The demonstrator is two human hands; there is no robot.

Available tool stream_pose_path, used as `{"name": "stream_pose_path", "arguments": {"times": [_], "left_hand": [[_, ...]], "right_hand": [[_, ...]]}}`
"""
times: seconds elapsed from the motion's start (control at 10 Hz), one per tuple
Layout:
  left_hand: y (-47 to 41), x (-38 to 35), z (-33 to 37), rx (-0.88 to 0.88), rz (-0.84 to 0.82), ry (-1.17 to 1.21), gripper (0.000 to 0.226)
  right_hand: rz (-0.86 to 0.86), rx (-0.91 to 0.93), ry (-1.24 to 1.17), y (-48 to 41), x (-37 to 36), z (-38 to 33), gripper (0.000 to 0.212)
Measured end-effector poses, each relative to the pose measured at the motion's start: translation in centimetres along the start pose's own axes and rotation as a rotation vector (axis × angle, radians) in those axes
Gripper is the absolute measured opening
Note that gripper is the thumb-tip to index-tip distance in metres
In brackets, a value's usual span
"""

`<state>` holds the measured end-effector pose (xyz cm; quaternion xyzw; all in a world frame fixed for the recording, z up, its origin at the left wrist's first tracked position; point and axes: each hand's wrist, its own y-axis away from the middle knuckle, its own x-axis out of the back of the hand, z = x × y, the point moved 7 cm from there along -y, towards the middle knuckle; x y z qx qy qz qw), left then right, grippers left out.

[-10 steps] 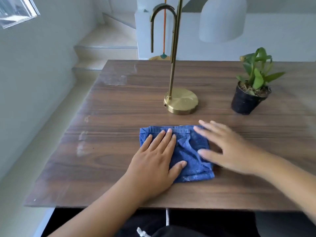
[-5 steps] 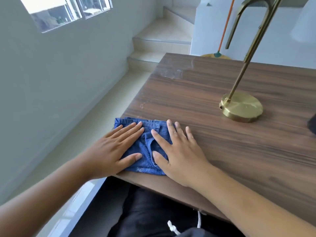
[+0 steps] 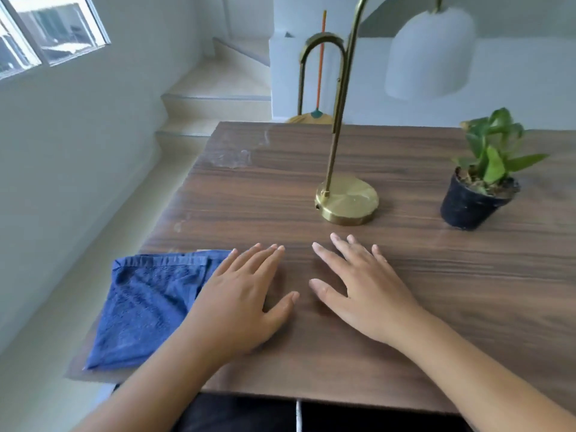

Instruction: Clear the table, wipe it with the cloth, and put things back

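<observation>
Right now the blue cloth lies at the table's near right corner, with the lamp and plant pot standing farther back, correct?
No. The head view shows the blue cloth at the near left corner of the table, not the right. The lamp and plant pot do stand farther back.

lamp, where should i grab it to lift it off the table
Probably low on the slim stem, just above the round base, coming from the near side with the right hand, which lies nearest. The stem is nearly upright and thin enough for a full grip; the base is wide and flat, and the shade hangs to one side.
</observation>
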<state>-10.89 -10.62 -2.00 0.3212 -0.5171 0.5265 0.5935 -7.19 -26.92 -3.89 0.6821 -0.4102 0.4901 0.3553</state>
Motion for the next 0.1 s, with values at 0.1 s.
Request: {"name": "stream_pose_path", "arguments": {"times": [0.1], "left_hand": [[-1.83,-1.89,2.76,0.021,-0.061,-0.062,0.084]], "right_hand": [[0.040,-0.174,0.028,2.37,1.74,5.75,0.070]]}}
